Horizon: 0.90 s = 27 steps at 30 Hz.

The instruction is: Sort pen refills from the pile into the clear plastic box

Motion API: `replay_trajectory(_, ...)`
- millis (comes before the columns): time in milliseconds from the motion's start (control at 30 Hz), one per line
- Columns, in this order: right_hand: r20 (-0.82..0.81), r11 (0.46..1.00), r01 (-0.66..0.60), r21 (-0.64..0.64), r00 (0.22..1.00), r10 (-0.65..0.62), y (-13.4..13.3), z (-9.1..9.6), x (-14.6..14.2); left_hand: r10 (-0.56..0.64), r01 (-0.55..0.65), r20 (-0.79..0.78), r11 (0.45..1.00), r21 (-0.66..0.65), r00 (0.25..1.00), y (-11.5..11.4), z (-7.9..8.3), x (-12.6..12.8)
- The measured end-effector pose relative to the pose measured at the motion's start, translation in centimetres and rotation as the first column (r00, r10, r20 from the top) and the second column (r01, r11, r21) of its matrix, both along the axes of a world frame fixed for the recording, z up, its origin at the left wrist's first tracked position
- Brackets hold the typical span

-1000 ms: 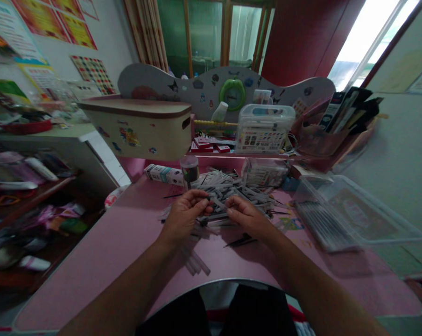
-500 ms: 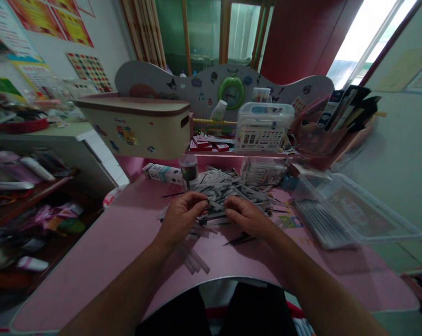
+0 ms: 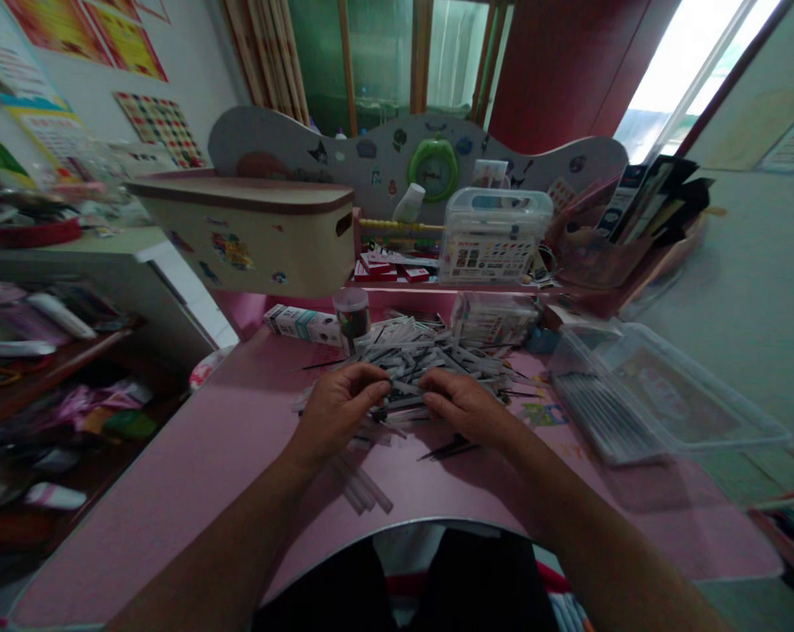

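Over the near edge of a pile of slender grey and whitish sticks (image 3: 423, 342), my left hand (image 3: 337, 405) is closed, thumb and forefinger pinched together. Facing it a short gap away, my right hand (image 3: 468, 405) is pinched in the same way. What either set of fingertips holds is too small and dim to make out. Several translucent tubes (image 3: 364, 490) lie on the pink table (image 3: 192, 491) below my left hand. Thin black pointed pieces (image 3: 451, 449) rest just under my right hand.
A clear open box (image 3: 693, 395) with a bundle of grey sticks (image 3: 608, 421) stands at the right. Behind the pile are a clear cup (image 3: 352, 318), a narrow carton (image 3: 303, 325) and a clear case (image 3: 495, 320). A cream bin (image 3: 252, 241) sits on the shelf.
The whole view has shifted very slightly. Both hands keep the same pinched pose over the pile, with hardly any movement.
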State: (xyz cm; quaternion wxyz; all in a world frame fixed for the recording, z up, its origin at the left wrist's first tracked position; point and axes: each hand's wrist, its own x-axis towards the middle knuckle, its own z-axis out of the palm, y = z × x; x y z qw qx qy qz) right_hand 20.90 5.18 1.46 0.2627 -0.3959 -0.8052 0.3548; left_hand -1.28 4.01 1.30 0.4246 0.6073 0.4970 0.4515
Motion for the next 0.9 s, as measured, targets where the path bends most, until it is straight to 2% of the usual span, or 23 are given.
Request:
replay_trajectory(167, 0.009, 0.999, -0.049, -0.004, 0.999, 0.049, 0.1, 0.3, 0.2, -0.027, 0.029, -0.05, 0.998, 0.049, 0.998, 0.0, 0.1, -0.3)
replay_trajectory(267, -0.022, 0.994, -0.098, -0.049, 0.995, 0.097, 0.1, 0.4, 0.3, -0.035, 0.043, -0.092, 0.996, 0.079, 0.995, 0.1, 0.1, -0.5)
replay_trajectory(333, -0.046, 0.989, -0.113, -0.1, 0.993, 0.109, 0.1, 0.3, 0.4, -0.044, 0.049, -0.068, 0.996, 0.076, 0.997, 0.1, -0.1, -0.5)
replay_trajectory(400, -0.088, 0.977, -0.119, -0.175, 0.991, 0.105, 0.1, 0.1, 0.4, -0.043, 0.041, 0.035, 0.998, 0.053, 0.998, 0.2, -0.2, -0.3)
replay_trajectory(533, -0.276, 0.91, -0.157, -0.383, 0.96, 0.049, -0.2, -0.6, -0.1, -0.035, 0.051, 0.322, 0.998, -0.039, 0.946, 0.1, -0.4, 0.5)
replay_trajectory(667, -0.457, 0.804, -0.26, -0.534, 0.889, -0.016, -0.8, -1.2, -1.1, -0.067, 0.138, 0.368, 0.975, -0.171, 0.927, -0.7, -0.5, 1.9)
replay_trajectory(733, -0.494, 0.777, -0.291, -0.558, 0.869, -0.03, -1.2, -1.5, -1.6, -0.104, 0.201, 0.393, 0.956, -0.214, 0.914, -1.1, -0.5, 2.6)
replay_trajectory(800, -0.488, 0.781, -0.292, -0.553, 0.873, -0.018, -1.4, -1.6, -1.7, -0.089, 0.221, 0.456, 0.944, -0.245, 0.885, -1.4, -0.4, 3.0)
replay_trajectory(900, -0.431, 0.838, -0.221, -0.498, 0.902, -0.018, -1.2, -1.6, -1.5, -0.049, 0.209, 0.513, 0.943, -0.259, 0.857, -1.3, -0.3, 3.0)
